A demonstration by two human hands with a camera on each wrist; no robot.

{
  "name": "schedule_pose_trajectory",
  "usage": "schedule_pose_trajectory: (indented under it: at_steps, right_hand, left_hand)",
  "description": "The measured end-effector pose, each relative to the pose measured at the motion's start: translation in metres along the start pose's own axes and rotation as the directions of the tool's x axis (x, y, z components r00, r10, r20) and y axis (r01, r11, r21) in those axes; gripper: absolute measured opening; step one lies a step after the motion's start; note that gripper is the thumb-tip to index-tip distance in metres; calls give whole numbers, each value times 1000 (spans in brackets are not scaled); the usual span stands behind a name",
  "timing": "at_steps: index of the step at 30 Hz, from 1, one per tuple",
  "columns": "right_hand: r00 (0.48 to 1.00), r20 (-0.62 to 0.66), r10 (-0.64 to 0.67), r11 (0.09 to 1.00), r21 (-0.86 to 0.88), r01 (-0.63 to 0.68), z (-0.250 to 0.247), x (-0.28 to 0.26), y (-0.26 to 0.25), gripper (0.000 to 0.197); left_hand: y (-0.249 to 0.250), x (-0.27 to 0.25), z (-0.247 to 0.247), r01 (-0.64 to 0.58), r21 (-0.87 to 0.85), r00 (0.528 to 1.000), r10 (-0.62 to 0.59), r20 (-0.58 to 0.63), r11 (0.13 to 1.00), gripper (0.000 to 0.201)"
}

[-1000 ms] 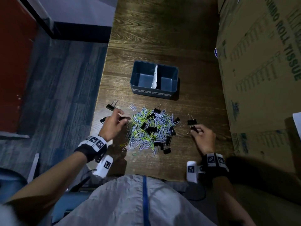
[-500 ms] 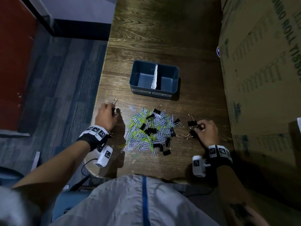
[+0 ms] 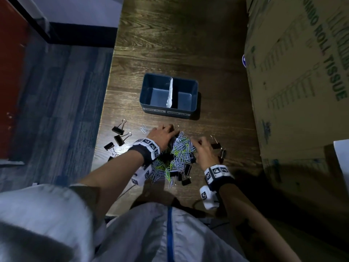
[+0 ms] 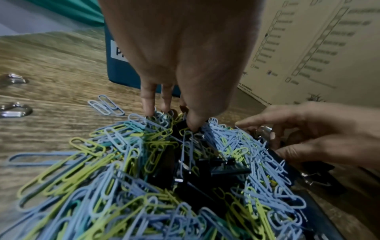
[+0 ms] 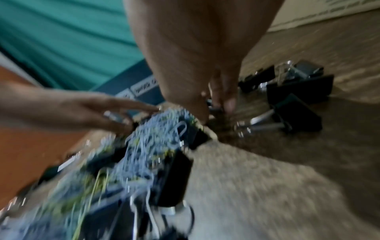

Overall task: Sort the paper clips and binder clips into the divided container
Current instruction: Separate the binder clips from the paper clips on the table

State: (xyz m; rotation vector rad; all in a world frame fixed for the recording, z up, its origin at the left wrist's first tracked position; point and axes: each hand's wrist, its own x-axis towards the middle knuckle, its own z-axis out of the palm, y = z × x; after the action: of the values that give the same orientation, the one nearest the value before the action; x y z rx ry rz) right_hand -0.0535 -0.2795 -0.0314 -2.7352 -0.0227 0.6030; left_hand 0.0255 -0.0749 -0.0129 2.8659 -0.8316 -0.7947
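A heap of blue and green paper clips [image 3: 181, 154] mixed with black binder clips lies on the wooden table, in front of the blue divided container [image 3: 151, 87], whose two compartments hold nothing. My left hand [image 3: 171, 129] reaches into the heap's far edge. In the left wrist view its thumb and fingers [image 4: 148, 104] pinch a black binder clip [image 4: 180, 128] among the paper clips. My right hand [image 3: 196, 143] is at the heap's right edge, fingers curled down on a binder clip [image 5: 216, 108]; that view is blurred.
Three loose binder clips [image 3: 119, 138] lie left of the heap near the table's left edge, and two more [image 3: 219, 148] lie to its right. A large cardboard box [image 3: 302, 82] walls off the right side. Bare table lies beyond the container.
My left hand left the loose binder clips on the left and moved right to the heap's far edge. My right hand moved left from the clips on the right onto the heap.
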Motion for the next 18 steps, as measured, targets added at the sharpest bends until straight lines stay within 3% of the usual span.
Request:
schedule_pose_trajectory:
  at_steps: [6, 12, 18]
  right_hand:
    - [999, -26, 38, 998, -45, -39, 4, -3, -3, 72]
    - [994, -64, 85, 995, 56, -81, -10, -4, -3, 42]
    - [976, -115, 184, 962, 226, -155, -13, -8, 1, 32]
  left_hand:
    - [8, 1, 3, -2, -23, 1000, 2, -17, 1000, 85]
    - [11, 1, 0, 50, -218, 995, -67, -71, 975, 79]
    - [7, -8, 15, 32, -351, 957, -130, -259, 936, 30]
